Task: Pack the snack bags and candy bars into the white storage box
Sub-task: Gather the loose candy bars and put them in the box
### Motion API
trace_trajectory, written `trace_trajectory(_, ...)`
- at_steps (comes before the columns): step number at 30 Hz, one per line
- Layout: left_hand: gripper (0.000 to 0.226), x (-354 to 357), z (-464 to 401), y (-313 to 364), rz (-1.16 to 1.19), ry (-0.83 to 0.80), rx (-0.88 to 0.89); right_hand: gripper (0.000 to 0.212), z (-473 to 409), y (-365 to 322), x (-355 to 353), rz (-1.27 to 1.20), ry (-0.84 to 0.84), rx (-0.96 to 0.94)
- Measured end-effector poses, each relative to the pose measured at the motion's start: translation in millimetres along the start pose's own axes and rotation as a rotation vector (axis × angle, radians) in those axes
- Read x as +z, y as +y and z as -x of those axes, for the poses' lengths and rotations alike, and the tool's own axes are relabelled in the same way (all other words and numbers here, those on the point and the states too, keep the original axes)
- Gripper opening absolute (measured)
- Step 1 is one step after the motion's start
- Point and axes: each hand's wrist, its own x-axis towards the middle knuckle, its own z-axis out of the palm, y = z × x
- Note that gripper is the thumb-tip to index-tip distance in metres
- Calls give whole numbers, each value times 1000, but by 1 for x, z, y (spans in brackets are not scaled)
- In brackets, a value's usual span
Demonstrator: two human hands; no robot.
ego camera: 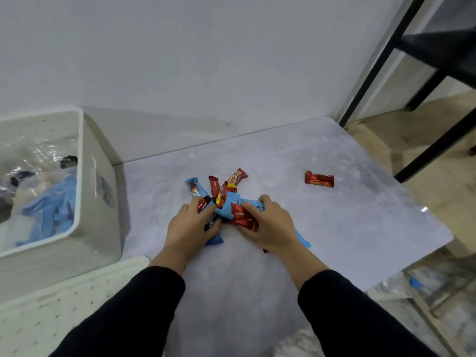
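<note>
Black sleeves (144, 313); left hand (189, 228) and right hand (270, 225) curl round a heap of red and blue foil candy bars (229, 202). Open white plastic storage box (79, 155) at left. Risk: loose bars slipping out mid-lift (one stray red bar (319, 179) lies well apart).

Left hand (189, 225) and right hand (268, 224) gathering a heap of blue and red foil candy bars (226, 202) between them on the pale marbled desk (334, 222), lone red foil bar (319, 179) beyond the right hand, white plastic storage box (85, 176) left of the left hand, holding blue and clear snack bags (51, 207)
</note>
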Motion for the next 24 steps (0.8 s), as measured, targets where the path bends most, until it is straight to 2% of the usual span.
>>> trace_trajectory(6, 31, 0, -2, 8, 150, -50, -185, 37, 2, 3, -2, -43, -55, -58)
trace_trajectory(10, 33, -12, -7, 12, 200, -37, -236, 37, -7, 4, -18, -56, -81, -32)
trace_trajectory(12, 34, -26, -13, 11, 231, 19, -254, 46, -16, 2, -31, -73, -116, 40)
trace_trajectory(15, 35, -54, -20, 8, 253, 114, -232, 54, -32, -4, -55, -116, -32, 48)
trace_trajectory(20, 31, -113, -29, -9, 295, 295, -228, 51, -70, -33, -98, -205, 78, 2)
trace_trajectory(24, 29, -171, -26, -33, 295, 461, -218, 51, -99, -81, -131, -255, 164, -112)
